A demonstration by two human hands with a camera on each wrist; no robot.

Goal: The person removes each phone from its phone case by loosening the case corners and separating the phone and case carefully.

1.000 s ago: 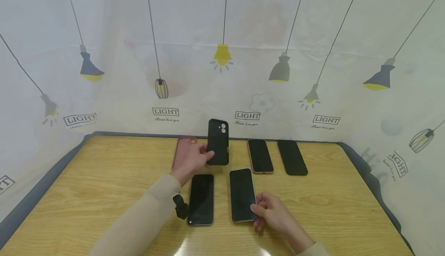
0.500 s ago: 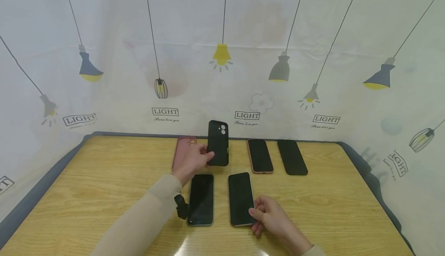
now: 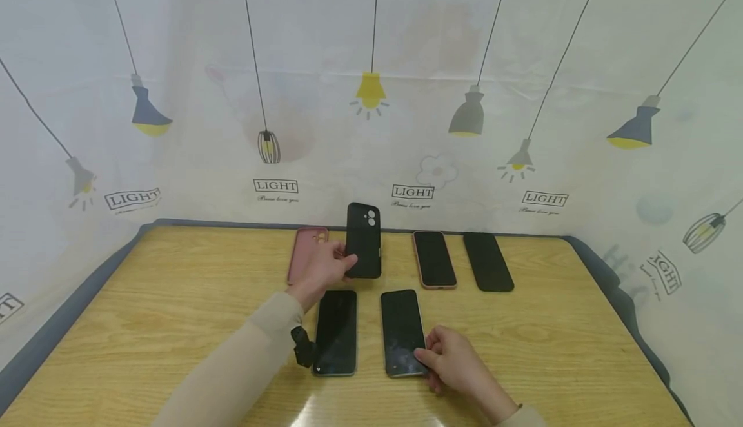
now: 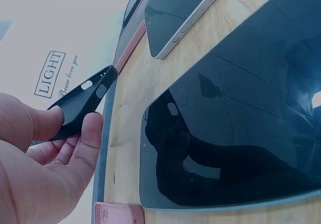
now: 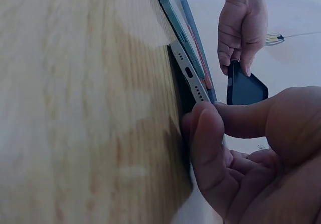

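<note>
The left grip (image 3: 324, 266) is closing thumb and fingers on the side edge of a black phone case (image 3: 364, 240), holding it nearly upright just right of that hand. The right grip (image 3: 458, 362) is pinching the near right corner of a dark-screened phone (image 3: 402, 330), which is extending forward and left of those fingers. A pink case (image 3: 307, 246) is lying partly behind the left grip, and another phone (image 3: 336, 330) is resting nearer the person. Beyond the right grip, a pink-edged phone (image 3: 435, 259) and a black slab (image 3: 489, 262) are lying on the counter (image 3: 551, 349).
</note>
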